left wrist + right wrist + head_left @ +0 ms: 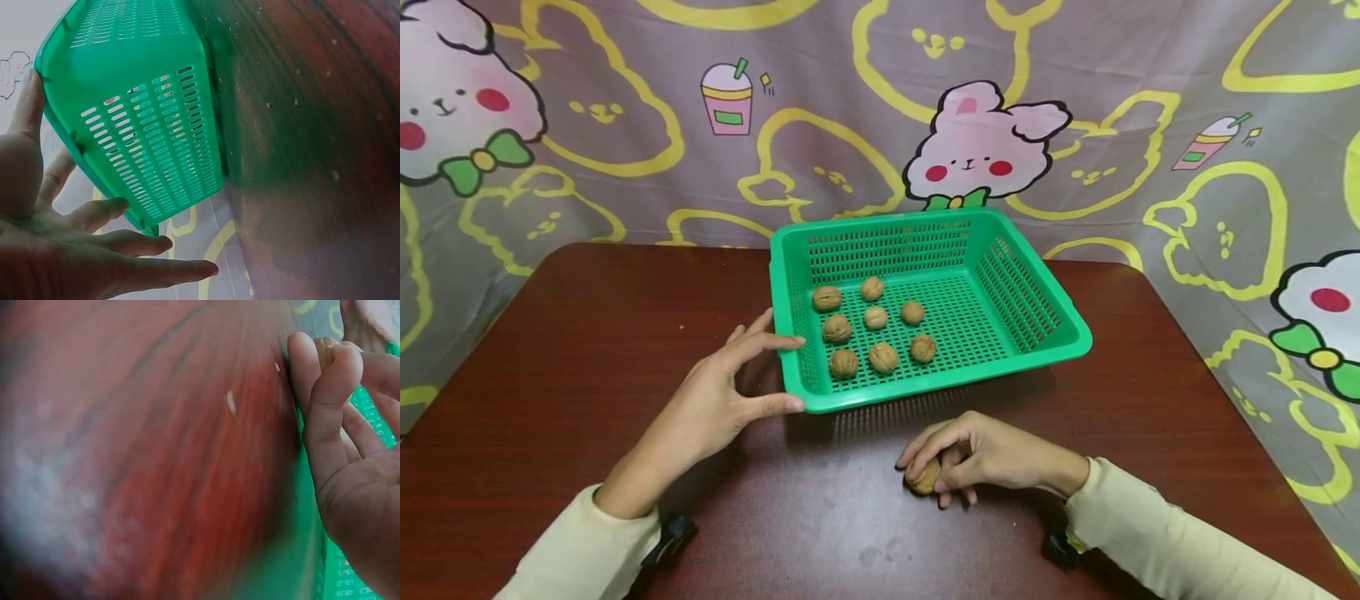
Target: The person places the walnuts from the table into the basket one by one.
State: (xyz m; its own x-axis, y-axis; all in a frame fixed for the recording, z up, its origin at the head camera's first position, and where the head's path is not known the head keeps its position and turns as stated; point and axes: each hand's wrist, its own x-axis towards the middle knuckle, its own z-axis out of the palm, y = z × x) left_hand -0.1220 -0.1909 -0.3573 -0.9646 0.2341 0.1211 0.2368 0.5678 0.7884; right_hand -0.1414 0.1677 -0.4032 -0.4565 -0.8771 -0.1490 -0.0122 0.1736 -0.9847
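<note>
A green plastic basket (940, 383) stands on the table with several walnuts (883, 357) in its left half. My left hand (718, 396) is at the basket's left side, its thumb on the near corner of the rim and its index finger reaching over the edge. In the left wrist view, that hand's other fingers (150, 275) spread out fairly straight beside the slotted wall. In front of the basket, my right hand (992, 454) pinches a single walnut (923, 477) between thumb and fingers, low over the tabletop. Mostly hidden by fingertips, this walnut (324, 353) shows in the right wrist view.
The dark red-brown wooden table (587, 350) extends around the basket on all sides. Behind it hangs a grey cloth (820, 75) printed with cartoon rabbits and yellow outlines. Small pale crumbs (231, 403) lie on the wood.
</note>
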